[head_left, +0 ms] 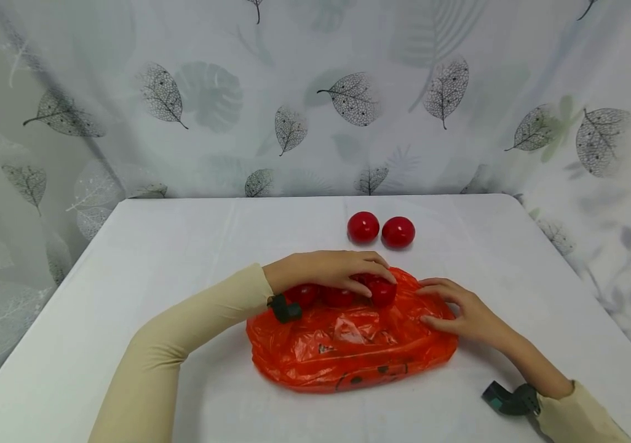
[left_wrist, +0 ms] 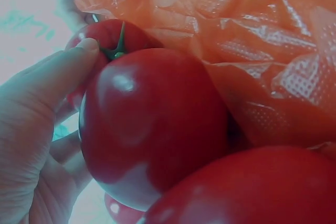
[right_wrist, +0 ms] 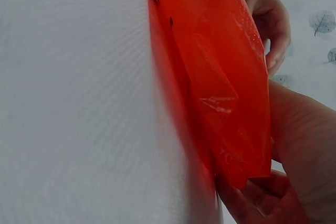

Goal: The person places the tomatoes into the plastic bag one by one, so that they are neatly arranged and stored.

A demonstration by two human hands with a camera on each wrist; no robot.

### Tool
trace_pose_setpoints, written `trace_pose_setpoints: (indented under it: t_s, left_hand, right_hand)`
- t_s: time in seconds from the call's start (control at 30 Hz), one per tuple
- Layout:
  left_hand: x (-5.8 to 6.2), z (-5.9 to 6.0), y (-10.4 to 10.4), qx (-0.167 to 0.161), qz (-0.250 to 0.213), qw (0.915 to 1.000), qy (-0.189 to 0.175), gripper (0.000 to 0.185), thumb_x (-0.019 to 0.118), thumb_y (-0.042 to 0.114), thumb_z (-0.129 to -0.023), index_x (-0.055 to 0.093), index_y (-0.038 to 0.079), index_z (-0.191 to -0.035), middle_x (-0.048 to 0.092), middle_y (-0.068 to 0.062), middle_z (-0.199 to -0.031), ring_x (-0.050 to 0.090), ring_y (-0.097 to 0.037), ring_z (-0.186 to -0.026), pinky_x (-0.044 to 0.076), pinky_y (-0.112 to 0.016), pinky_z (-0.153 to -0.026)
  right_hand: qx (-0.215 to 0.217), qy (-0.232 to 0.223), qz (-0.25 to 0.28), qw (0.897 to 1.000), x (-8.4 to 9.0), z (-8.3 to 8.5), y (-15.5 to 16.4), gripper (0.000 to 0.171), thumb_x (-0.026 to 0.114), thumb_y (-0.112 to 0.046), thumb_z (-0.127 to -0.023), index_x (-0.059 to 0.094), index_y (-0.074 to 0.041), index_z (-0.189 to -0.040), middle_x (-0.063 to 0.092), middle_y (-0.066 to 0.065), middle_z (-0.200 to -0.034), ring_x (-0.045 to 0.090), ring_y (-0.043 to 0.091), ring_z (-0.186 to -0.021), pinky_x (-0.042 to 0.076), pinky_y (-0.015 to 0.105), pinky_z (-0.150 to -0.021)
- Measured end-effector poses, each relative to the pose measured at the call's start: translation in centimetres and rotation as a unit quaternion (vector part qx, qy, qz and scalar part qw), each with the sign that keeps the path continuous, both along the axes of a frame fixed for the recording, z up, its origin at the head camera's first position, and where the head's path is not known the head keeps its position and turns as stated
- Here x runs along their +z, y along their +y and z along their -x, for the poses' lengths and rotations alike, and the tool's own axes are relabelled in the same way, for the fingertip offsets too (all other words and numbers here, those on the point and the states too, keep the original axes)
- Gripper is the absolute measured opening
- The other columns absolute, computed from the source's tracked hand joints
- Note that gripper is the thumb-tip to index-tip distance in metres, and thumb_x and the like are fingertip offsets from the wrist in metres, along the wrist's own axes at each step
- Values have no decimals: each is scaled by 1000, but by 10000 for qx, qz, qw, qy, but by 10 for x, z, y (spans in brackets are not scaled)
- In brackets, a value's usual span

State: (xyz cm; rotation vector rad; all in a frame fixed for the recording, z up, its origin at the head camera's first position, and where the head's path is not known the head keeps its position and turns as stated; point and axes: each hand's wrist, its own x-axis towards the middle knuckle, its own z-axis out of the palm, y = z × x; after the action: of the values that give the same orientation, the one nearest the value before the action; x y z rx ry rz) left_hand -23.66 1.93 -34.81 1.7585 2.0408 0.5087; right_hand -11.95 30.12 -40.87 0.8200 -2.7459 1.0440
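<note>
Two hands at an orange plastic bag with tomatoes on a white table.

The left hand (head_left: 329, 271) lies over the bag's far edge, its fingers curled round a tomato (head_left: 383, 291) at the bag's mouth, with more tomatoes (head_left: 304, 294) beneath the palm. The orange bag (head_left: 349, 344) rests near the table's (head_left: 182, 246) front edge, at its middle. The right hand (head_left: 462, 311) pinches the bag's right end between thumb and fingers. Two loose tomatoes (head_left: 363, 227) sit side by side toward the far edge, well apart from both hands.

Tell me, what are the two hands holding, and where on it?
The left hand grips a red tomato around its side, at the orange plastic bag's mouth. The right hand pinches the bag's right edge.
</note>
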Motion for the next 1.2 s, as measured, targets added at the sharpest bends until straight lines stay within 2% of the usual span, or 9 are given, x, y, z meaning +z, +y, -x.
trace_pose_setpoints:
  t_s: [0.1, 0.23, 0.43, 0.6, 0.7, 0.83, 1.07, 1.2]
  left_hand:
    - [0, 1, 1, 84, 6, 9999, -116, 50, 62, 22, -96, 47, 12, -142, 47, -5, -140, 46, -14, -127, 38, -17, -104]
    - [0, 2, 3, 194, -19, 9995, -252, 52, 61, 25, -97, 44, 11, -144, 49, -3, -139, 47, -12, -125, 39, -18, -103]
    - [5, 3, 4, 332, 9, 9994, -108, 49, 57, 29, -99, 46, 12, -143, 51, -2, -138, 48, -11, -123, 38, -19, -104]
    - [12, 5, 1, 608, 60, 9981, -86, 48, 56, 33, -100, 47, 14, -143, 49, 1, -143, 41, -14, -134, 34, -27, -111]
    - [15, 10, -1, 726, -92, 9972, -171, 46, 56, 33, -99, 50, 15, -141, 50, 0, -142, 42, -18, -133, 38, -31, -110]
    - [14, 20, -4, 846, -421, 9952, -251, 42, 58, 28, -99, 53, 14, -139, 53, -3, -138, 48, -21, -126, 42, -29, -106]
    - [15, 33, -6, 996, -692, 9926, -52, 42, 61, 23, -97, 55, 9, -137, 56, -6, -135, 48, -19, -127, 38, -28, -109]
    - [16, 40, -6, 1017, -891, 9908, 51, 41, 62, 22, -97, 56, 7, -135, 57, -6, -131, 50, -18, -122, 41, -29, -107]
  right_hand:
    - [8, -70, 21, 10000, 1, -1, 0, 42, 81, -12, -79, 67, -12, -119, 59, 9, -126, 52, 19, -116, 47, 17, -90]
    - [-5, -101, 11, 9999, 2, -1, 0, 42, 81, -12, -79, 66, -11, -119, 59, 10, -126, 52, 16, -116, 48, 17, -89]
    - [17, -32, -7, 10000, 2, -1, 2, 43, 81, -11, -78, 66, -9, -118, 60, 12, -124, 49, 4, -116, 49, 17, -88]
    - [26, 57, -4, 10000, 1, 0, 3, 42, 81, -9, -78, 67, -9, -117, 60, 11, -124, 51, 7, -116, 47, 17, -90]
    - [34, 21, 21, 10000, 0, 0, 3, 42, 81, -9, -78, 67, -9, -118, 60, 12, -124, 50, 6, -116, 48, 18, -89]
    - [35, -103, 62, 9999, -1, 0, 3, 42, 81, -11, -79, 66, -9, -118, 60, 12, -125, 50, 7, -117, 49, 18, -88]
    - [2, -139, 28, 9999, 0, -1, 2, 42, 81, -12, -79, 67, -10, -118, 60, 13, -125, 53, 25, -115, 50, 19, -87]
    - [1, -134, 43, 9999, 1, -1, 3, 42, 81, -11, -79, 66, -10, -118, 59, 13, -126, 53, 26, -115, 50, 19, -88]
